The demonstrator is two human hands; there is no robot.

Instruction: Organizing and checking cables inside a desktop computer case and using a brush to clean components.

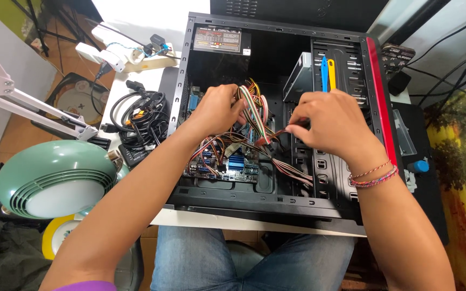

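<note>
While both hands work inside the open black metal computer case [376, 108] lying on its side: left hand [216, 109] closed around the thick bundle of multicoloured wires [254, 110], bundle running up and down just right of its fingers. Right hand [333, 123] pinching a dark reddish flat cable connector [276, 134] at its fingertips, just left of the thumb. Below the left hand, green circuit board with blue heat sink [237, 161]. Above the right hand, blue and yellow plastic strips [327, 73]. Far left of the left hand, round pale-green desk lamp [55, 178] and coiled black cables [138, 116].
</note>
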